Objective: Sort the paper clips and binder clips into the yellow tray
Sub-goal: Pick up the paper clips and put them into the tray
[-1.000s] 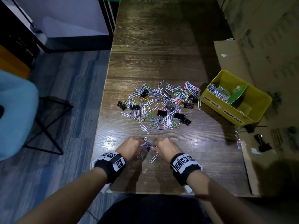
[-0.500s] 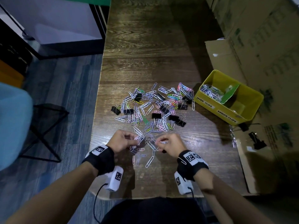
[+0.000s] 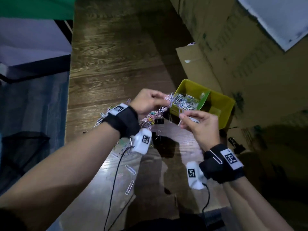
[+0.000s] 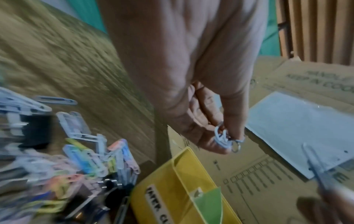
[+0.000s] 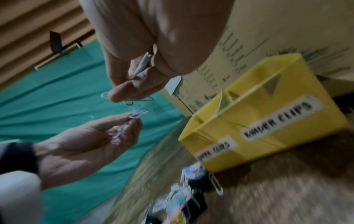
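Observation:
Both hands hover just left of the yellow tray [image 3: 228, 104], each pinching a small bunch of paper clips. My left hand [image 3: 166, 101] holds its paper clips [image 4: 223, 139] at the tray's near-left corner. My right hand [image 3: 182, 118] grips its own bunch [image 5: 142, 63] beside the tray's front wall. The tray's left compartment, labelled for paper clips, holds a heap of paper clips [image 3: 185, 100]; a green divider [image 3: 204, 101] splits it from the compartment labelled BINDER CLIPS [image 5: 277, 122]. The mixed pile of clips [image 3: 148, 120] lies on the table under my left wrist, with a black binder clip [image 3: 159, 121] beside it.
Loose paper clips [image 3: 130, 169] lie near the table's front edge, and one paper clip [image 3: 215, 156] clings to my right wristband. Cardboard boxes [image 3: 241, 55] stand right of the tray, with a black binder clip [image 3: 236, 145] on the flattened cardboard. The table's left edge [image 3: 69, 114] drops to the floor.
Both hands lifted off the table near its front edge, each taking paper clips along, and moved forward and right to the yellow tray. The head view swung closer to the tray.

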Demonstrator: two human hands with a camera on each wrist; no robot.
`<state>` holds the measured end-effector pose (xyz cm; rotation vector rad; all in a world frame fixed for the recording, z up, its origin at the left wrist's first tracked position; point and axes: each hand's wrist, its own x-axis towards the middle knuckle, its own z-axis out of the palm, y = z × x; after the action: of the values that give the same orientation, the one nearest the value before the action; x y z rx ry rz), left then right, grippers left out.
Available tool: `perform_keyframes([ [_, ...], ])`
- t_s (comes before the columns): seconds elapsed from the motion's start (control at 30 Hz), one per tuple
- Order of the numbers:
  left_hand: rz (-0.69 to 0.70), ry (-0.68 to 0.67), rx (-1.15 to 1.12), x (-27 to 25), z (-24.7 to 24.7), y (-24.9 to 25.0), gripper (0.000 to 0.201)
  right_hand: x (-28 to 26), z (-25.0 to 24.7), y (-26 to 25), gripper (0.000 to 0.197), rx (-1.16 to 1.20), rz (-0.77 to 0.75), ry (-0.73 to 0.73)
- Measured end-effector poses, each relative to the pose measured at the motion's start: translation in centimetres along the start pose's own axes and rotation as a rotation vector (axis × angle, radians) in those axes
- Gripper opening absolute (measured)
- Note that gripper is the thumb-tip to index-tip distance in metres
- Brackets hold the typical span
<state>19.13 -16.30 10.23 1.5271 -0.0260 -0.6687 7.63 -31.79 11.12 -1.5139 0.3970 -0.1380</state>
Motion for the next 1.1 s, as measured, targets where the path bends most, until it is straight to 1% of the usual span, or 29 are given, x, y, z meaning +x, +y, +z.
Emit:
perform_keyframes([
  [0.1, 0.018, 0.046, 0.140, 4.3, 3.5, 0.7, 0.012, 3.1, -1.5, -1.4, 0.006, 0.003, -0.041, 0.070],
  [0.17, 0.036, 0.086, 0.301, 6.5, 5.5, 0.1, 0.011, 5.5, -2.4, -1.8, 0.009, -0.063, -0.067, 0.113],
  [0.23, 0.042, 0.101, 0.516, 8.1, 7.0, -0.8, 0.004, 7.8, -3.0, -1.8, 0.008, -0.138, -0.064, 0.139],
  [0.3, 0.022, 0.084, 0.744, 8.8, 7.6, -1.4, 0.013, 9.8, -3.3, -1.4, 0.006, -0.256, -0.048, 0.146],
  [0.33, 0.010, 0.055, 0.814, 8.9, 7.6, -1.5, 0.018, 10.7, -3.4, -1.0, 0.005, -0.327, -0.032, 0.141],
  [0.37, 0.005, 0.037, 0.841, 9.0, 7.5, -1.7, 0.022, 11.5, -3.4, -0.6, 0.005, -0.395, -0.008, 0.133],
  [0.43, 0.018, 0.041, 0.804, 8.9, 6.8, -1.9, 0.026, 12.8, -3.3, 0.4, 0.002, -0.533, 0.038, 0.108],
  [0.47, 0.038, 0.058, 0.766, 8.7, 6.4, -2.0, 0.025, 13.3, -3.2, 1.0, 0.002, -0.611, 0.047, 0.077],
  [0.53, 0.060, 0.095, 0.628, 8.4, 5.4, -2.3, 0.018, 13.6, -2.7, 1.8, 0.009, -0.808, 0.038, -0.024],
  [0.6, 0.047, 0.124, 0.391, 7.4, 4.3, -2.5, 0.013, 13.3, -2.0, 1.9, 0.014, -0.991, 0.023, -0.117],
  [0.67, 0.044, 0.153, 0.219, 5.9, 2.8, -2.5, 0.014, 12.8, -1.3, 1.9, 0.018, -1.075, 0.024, -0.176],
  [0.73, 0.039, 0.169, 0.167, 3.8, 0.9, -2.4, 0.012, 12.2, -0.8, 1.7, 0.021, -1.085, 0.035, -0.205],
  [0.8, 0.004, 0.154, 0.188, 1.4, -1.6, -3.0, 0.009, 11.5, -0.5, 1.6, 0.025, -1.075, 0.031, -0.220],
  [0.9, -0.041, 0.135, 0.298, -2.8, -6.0, -4.9, 0.009, 10.2, 0.1, 1.0, 0.027, -1.100, -0.010, -0.239],
  [0.97, -0.019, 0.147, 0.484, -6.0, -8.7, -6.9, 0.008, 9.1, 0.6, 0.7, 0.027, -1.078, -0.066, -0.225],
  [1.03, 0.049, 0.178, 0.795, -8.9, -11.0, -9.6, 0.009, 7.8, 1.5, 0.9, 0.021, -1.023, -0.218, -0.195],
  [1.1, 0.172, 0.167, 1.023, -11.4, -12.5, -12.5, 0.019, 5.9, 2.8, 1.5, 0.018, -0.942, -0.383, -0.189],
])
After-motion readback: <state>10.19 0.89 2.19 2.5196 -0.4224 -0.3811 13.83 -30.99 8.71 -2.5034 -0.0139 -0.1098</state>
